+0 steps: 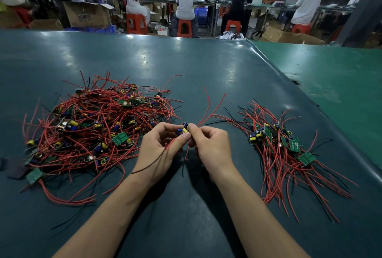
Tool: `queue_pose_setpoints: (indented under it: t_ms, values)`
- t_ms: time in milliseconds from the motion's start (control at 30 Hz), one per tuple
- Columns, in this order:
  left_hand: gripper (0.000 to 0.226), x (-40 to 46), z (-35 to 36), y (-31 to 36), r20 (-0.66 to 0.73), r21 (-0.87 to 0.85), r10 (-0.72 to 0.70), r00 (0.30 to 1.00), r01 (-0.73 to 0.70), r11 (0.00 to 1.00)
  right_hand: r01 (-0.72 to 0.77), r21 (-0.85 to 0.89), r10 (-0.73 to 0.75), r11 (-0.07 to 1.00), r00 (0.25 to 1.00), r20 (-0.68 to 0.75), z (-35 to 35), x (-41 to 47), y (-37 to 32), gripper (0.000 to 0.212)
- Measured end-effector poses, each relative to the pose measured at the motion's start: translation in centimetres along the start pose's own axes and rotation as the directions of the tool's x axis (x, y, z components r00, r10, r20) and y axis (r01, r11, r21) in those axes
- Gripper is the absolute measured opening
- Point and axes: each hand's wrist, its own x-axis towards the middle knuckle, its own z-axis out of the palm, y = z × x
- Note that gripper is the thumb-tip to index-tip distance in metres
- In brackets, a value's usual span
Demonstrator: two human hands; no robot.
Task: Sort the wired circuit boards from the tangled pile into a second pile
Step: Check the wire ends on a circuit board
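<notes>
I see a tangled pile [93, 131] of red-wired boards at left, a smaller second pile [285, 144] at right, one board [183, 130] pinched between.

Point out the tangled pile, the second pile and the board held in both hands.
tangled pile [93, 131]: head view, on the red wires near its middle.
second pile [283, 146]: head view, on the boards at its centre.
held board [183, 130]: head view, on its blue and yellow parts between the fingertips.

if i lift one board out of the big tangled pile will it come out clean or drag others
Likely drags: in the tangled pile red wires loop over each other. The wires look floppy; those on the board held by both hands, left hand and right hand, droop. Boards seem light.
</notes>
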Motion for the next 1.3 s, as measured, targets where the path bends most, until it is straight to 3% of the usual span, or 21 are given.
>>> queue_pose_setpoints:
  t_ms: [233, 600, 800, 967, 1133, 1200, 1300]
  values:
    - [0.014, 0.0, 0.1, -0.1, 0.026, 0.027, -0.029, 0.999, 0.028, 0.999, 0.07, -0.096, -0.073, 0.993, 0.997, -0.028, -0.3, 0.2, 0.1, 0.039]
    - [0.016, 0.0, 0.1, -0.1, 0.02, -0.003, -0.069, 0.997, 0.069, 0.998, 0.1, -0.108, -0.104, 0.989, 0.994, -0.034, -0.4, -0.1, -0.2, 0.036]
    - [0.016, -0.2, -0.1, 0.5, 0.052, -0.075, -0.064, 0.997, 0.068, 0.995, -0.014, 0.215, 0.015, 0.977, 1.0, -0.004, -0.8, -0.1, -1.0, 0.028]
    - [0.017, -0.3, 0.1, 0.7, 0.074, -0.097, -0.022, 0.997, 0.029, 0.995, -0.144, 0.415, 0.173, 0.898, 0.984, -0.034, -1.4, 0.6, -1.4, 0.021]
    - [0.017, -0.4, -0.4, 0.6, 0.119, -0.205, -0.037, 0.992, 0.061, 0.977, -0.151, 0.556, 0.252, 0.817, 0.961, -0.109, -3.2, 1.8, -1.4, 0.018]
    - [0.017, -0.3, -0.3, 0.6, 0.074, -0.187, -0.033, 0.997, 0.047, 0.981, -0.175, 0.492, 0.234, 0.853, 0.97, -0.061, -3.2, 1.7, -1.3, 0.02]
    - [0.014, -0.1, -0.4, 0.5, 0.012, -0.177, -0.071, 0.997, 0.072, 0.982, -0.246, 0.35, 0.214, 0.904, 0.968, 0.13, -1.9, 0.7, -1.2, 0.029]
